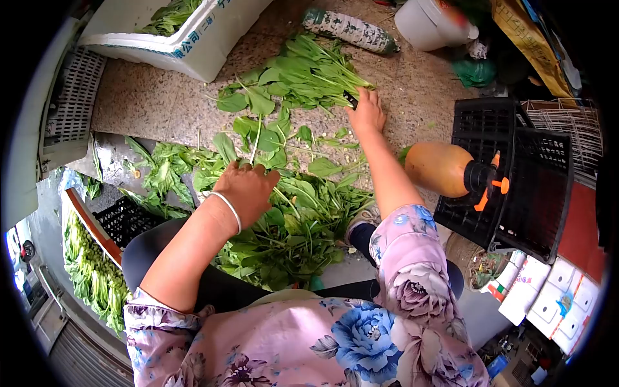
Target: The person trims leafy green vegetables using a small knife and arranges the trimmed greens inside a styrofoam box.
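My left hand (248,193), with a white bangle on its wrist, is over the loose leafy greens in front of me. Its fingers are bent around the lower end of a pale leaf stem (256,140). On the stone ledge, my right hand (367,111) is at the stem end of a bundle of long green leaves (308,69). A dark object (351,99), perhaps a knife handle, shows beside its fingers; the grip is partly hidden. Between my legs lies a large heap of greens (277,251).
A white foam box (206,39) stands at the back left. An orange spray bottle (438,169) and black crates (538,187) are to the right of my right arm. A wrapped roll (351,31) and a white bucket (425,26) are at the back.
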The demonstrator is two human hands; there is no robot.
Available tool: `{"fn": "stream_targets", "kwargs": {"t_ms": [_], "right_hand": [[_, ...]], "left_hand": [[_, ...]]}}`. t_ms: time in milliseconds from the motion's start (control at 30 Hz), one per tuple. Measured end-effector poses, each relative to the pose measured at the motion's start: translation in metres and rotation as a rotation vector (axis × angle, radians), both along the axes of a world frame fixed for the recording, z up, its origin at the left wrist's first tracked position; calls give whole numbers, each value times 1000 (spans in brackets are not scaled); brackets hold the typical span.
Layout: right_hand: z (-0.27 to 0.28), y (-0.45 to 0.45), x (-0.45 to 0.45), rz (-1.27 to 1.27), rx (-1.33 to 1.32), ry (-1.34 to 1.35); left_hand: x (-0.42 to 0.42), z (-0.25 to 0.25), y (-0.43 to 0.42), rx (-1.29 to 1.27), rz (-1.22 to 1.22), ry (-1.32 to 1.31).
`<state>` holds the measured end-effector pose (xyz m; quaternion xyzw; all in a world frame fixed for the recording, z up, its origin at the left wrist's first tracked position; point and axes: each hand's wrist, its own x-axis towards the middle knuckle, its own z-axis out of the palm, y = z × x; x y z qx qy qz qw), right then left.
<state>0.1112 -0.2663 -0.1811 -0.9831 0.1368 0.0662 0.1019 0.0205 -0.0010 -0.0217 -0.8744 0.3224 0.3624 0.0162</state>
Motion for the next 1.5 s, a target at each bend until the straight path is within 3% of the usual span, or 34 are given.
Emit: {"fn": "stream_targets", "kwargs": {"t_ms": [167,333,400,467,533,600,667,733,800,900,1067,1133,1167,1200,1267,1300,1367,1400,1467,1500], "right_hand": [[-39,-1,-13,191,-109,-110],[-29,5,-14,223,-80,-116],[-17,3,-9,96,130,85],[-14,-7,-4,122,241,88],[13,-5,0,-83,773,347],[44,-5,-5,-129,902,381],[66,-10,-10,-154,1209,427],[106,-3,-20,-171,1243,431],[136,1,-34,-161,1287,490],[174,13,-67,-157,1319,558],[213,31,-122,-185,1492,755],[220,35,-137,-216,1511,755],[222,35,-143,-322,1604,777],[223,35,-147,-431,1696,800],[224,32,-155,-424,1709,803],[230,31,-158,-413,1746,803],[234,21,-162,-314,1787,764],[237,22,-164,-307,1797,762],[247,26,-164,-220,1301,243],[247,29,-162,-73,1174,44]], "left_hand": [[-3,-5,5,-46,0,17],[-5,-5,7,-37,7,26],[-1,-3,4,-23,12,35],[1,-1,2,-39,16,27],[2,2,1,-39,13,15],[4,4,-2,-13,28,-64],[12,15,-9,21,62,4],[14,17,-12,-32,87,-277],[14,7,-17,-358,193,-696],[19,26,-30,-579,183,-902],[9,28,-46,-800,39,-912],[8,23,-46,-808,-12,-776],[6,22,-44,-865,33,-601],[5,20,-43,-867,21,-601],[-1,11,-42,-856,62,-248],[-2,8,-41,-852,54,-247],[-1,5,-40,-923,331,241],[-1,6,-40,-913,328,235],[-1,8,-37,-1122,340,271],[-1,5,-39,-1221,314,252]]}}
